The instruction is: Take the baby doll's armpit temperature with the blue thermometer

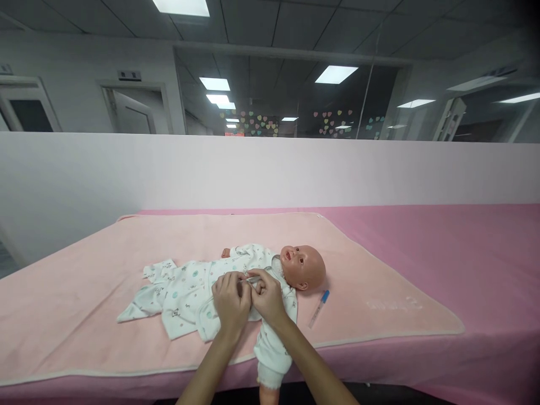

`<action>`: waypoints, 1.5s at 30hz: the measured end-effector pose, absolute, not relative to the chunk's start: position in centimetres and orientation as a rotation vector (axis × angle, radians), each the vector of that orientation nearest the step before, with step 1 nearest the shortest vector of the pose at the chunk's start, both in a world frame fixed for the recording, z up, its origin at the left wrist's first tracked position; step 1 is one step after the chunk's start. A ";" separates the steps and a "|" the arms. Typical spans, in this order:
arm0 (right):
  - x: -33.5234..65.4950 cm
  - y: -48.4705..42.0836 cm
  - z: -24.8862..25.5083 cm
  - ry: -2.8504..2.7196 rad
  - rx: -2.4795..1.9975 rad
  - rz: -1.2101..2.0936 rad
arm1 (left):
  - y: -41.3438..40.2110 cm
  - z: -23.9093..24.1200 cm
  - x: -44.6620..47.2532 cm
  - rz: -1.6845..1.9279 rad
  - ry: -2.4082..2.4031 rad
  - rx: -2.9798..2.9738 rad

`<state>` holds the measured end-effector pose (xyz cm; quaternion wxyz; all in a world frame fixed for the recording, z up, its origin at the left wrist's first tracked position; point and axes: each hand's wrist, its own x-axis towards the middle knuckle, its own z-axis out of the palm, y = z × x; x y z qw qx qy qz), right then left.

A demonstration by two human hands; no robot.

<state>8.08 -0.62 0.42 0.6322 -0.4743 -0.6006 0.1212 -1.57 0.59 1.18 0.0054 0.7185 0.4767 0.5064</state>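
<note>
A baby doll [304, 265] lies on its back, head to the right, in a white printed top [248, 257] and matching trousers [185, 289]. Over its chest, my left hand [232, 301] is closed, fingers curled on the edge of the top. Close beside it, my right hand [266, 295] pinches the same cloth near the collar. The fingertips almost meet, and they hide the exact spot they grip. One doll arm in a white sleeve [272, 351] hangs toward me between my forearms. A blue-capped thermometer [319, 308] lies near the doll's head.
Under the doll is a peach blanket [84, 281] with a pale trimmed edge. It covers part of a pink sheet [485, 270] on the table. A low white partition [270, 171] runs along the back. Beyond it are doors and a large window with heart stickers.
</note>
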 end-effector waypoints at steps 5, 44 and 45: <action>8.1 -0.6 0.5 -1.419 -1.089 0.239 | 0.6 1.3 -1.6 1.588 1.458 2.233; 8.0 -0.1 -0.2 -1.594 -1.318 -0.023 | 0.6 1.4 -1.6 1.573 1.396 2.144; 8.0 -0.1 -0.2 -1.600 -1.332 -0.030 | 0.6 1.3 -1.6 1.568 1.401 2.145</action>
